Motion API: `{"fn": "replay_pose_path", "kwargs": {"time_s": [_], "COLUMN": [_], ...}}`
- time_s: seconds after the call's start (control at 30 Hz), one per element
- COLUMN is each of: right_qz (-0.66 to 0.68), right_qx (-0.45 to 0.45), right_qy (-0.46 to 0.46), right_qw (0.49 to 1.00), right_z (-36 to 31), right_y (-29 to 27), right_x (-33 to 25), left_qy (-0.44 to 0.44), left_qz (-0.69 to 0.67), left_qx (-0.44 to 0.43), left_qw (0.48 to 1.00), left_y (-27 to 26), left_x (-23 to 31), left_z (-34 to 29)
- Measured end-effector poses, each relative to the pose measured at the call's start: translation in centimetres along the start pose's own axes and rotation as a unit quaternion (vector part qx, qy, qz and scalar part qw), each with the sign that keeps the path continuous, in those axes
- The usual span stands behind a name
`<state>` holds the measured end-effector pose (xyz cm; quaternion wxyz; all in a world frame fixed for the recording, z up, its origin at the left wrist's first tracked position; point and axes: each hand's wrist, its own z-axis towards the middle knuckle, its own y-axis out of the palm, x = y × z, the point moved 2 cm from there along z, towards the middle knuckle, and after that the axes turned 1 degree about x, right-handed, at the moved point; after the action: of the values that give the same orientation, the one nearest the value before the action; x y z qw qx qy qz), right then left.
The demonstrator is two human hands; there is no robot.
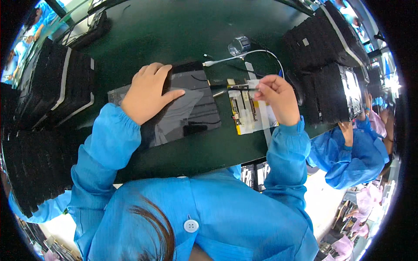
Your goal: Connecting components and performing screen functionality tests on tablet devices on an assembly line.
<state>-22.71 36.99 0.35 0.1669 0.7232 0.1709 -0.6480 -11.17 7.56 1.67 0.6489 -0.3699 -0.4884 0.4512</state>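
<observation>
My left hand (148, 93) lies palm down with its fingers spread on a dark, glossy flat panel (204, 108). Clear film with creases and reflections covers part of that panel. My right hand (278, 95) is closed in a pinch on a thin dark stick-like thing (241, 89). It points left toward the panel's right edge, where a silvery tip shows; its exact kind I cannot make out. Beneath and beside the pinch lies a flat electronic assembly (246, 115) with silver, black and yellow parts, with a whitish sheet at its right.
A white cable (261, 51) curves behind my right hand, near a round shiny container (239, 45). Tall stacks of black panels stand at left (52, 82) and right (322, 43) on the dark green table (187, 26). A co-worker in a blue sleeve (348, 161) is at right.
</observation>
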Motion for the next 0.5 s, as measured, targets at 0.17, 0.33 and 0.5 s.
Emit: {"fn": "replay_pose_path", "kwargs": {"time_s": [0.17,0.33,0.5], "right_qz": [-0.046,-0.072,-0.092], "right_qx": [-0.097,-0.121,-0.114], "right_qy": [0.114,0.161,0.176], "right_qw": [0.988,0.977,0.973], "right_z": [-2.5,-3.2,-2.6], "right_y": [-0.6,-0.2,-0.1], "right_x": [0.0,-0.6,-1.2], "left_qy": [0.002,-0.011,0.143], "left_qz": [-0.045,-0.059,-0.136], "left_qx": [0.003,-0.009,-0.019], "left_qw": [0.999,0.998,0.980], "left_y": [-0.3,-1.0,-0.4], "left_x": [0.0,0.8,7.8], "left_z": [-1.6,-2.8,0.0]}}
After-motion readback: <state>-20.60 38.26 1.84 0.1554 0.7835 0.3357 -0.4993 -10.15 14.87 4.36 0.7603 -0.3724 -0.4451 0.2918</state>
